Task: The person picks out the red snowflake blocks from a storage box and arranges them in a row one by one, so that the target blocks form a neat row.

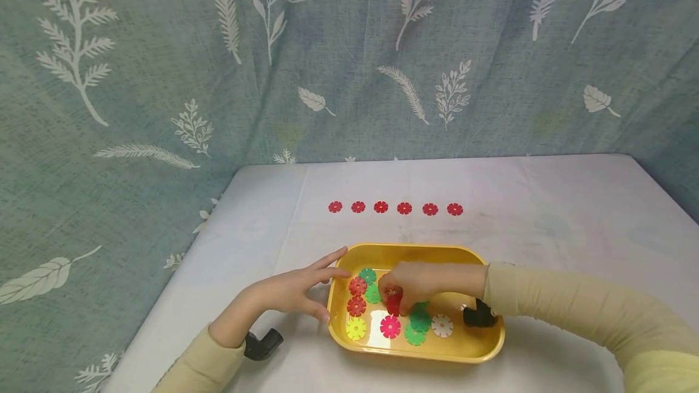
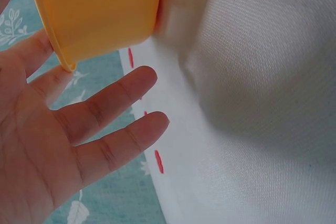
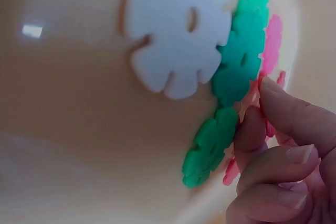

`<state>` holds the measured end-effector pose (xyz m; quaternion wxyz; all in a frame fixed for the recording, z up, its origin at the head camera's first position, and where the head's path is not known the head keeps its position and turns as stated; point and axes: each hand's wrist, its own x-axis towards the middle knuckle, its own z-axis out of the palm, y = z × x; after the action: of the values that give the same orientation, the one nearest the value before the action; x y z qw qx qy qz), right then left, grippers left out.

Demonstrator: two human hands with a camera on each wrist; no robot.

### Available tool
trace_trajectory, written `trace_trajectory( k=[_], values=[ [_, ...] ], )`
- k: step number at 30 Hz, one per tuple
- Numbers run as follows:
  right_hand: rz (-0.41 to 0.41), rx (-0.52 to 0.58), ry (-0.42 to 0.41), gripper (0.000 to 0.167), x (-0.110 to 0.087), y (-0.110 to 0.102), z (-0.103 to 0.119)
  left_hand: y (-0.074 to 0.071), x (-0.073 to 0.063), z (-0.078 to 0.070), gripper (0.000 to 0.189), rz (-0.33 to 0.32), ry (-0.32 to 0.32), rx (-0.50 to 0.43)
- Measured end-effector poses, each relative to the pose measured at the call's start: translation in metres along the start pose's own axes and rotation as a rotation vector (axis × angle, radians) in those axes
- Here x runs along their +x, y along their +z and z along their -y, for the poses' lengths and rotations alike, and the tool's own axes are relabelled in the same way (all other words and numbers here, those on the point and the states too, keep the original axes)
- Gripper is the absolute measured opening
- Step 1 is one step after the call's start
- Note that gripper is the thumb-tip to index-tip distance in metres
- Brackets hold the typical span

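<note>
A yellow tray (image 1: 415,356) holds several notched, flower-shaped plastic discs. My right hand (image 1: 412,284) reaches into it with curled fingers, and its thumb and forefinger pinch a red disc (image 1: 394,304), mostly covered by the fingertips in the right wrist view. Close by lie a white disc (image 3: 178,35), a dark green disc (image 3: 241,56), a pink disc (image 1: 390,326) and a yellow disc (image 1: 356,328). At the tray's left end, my left hand (image 1: 292,290) has its fingers spread, with fingertips at the rim; the left wrist view shows two fingers stretched out below the tray wall (image 2: 105,14).
Behind the tray, several red discs (image 1: 404,208) lie in a straight, spaced row on the white tablecloth (image 1: 573,229). A blue-green leaf-patterned curtain (image 1: 349,65) hangs along the back and left of the table. Each wrist carries a black camera mount (image 1: 263,344).
</note>
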<state>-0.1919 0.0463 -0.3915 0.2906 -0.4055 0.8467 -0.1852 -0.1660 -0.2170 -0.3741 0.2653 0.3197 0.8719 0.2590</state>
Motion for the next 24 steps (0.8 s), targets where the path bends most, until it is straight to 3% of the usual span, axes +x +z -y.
trace_trajectory(
  k=[9, 16, 24],
  values=[
    [0.015, 0.114, -0.017, 0.02, -0.002, -0.004, 0.001, 0.0, -0.001, -0.002, 0.079, -0.006, -0.002, 0.004],
    [0.009, 0.17, 0.022, 0.021, -0.006, -0.01, 0.004, 0.0, -0.001, -0.002, 0.078, -0.007, 0.008, 0.009],
    [-0.076, 0.231, 0.003, 0.022, -0.012, -0.022, 0.003, 0.0, -0.002, -0.002, 0.077, -0.005, 0.01, 0.011]
  ],
)
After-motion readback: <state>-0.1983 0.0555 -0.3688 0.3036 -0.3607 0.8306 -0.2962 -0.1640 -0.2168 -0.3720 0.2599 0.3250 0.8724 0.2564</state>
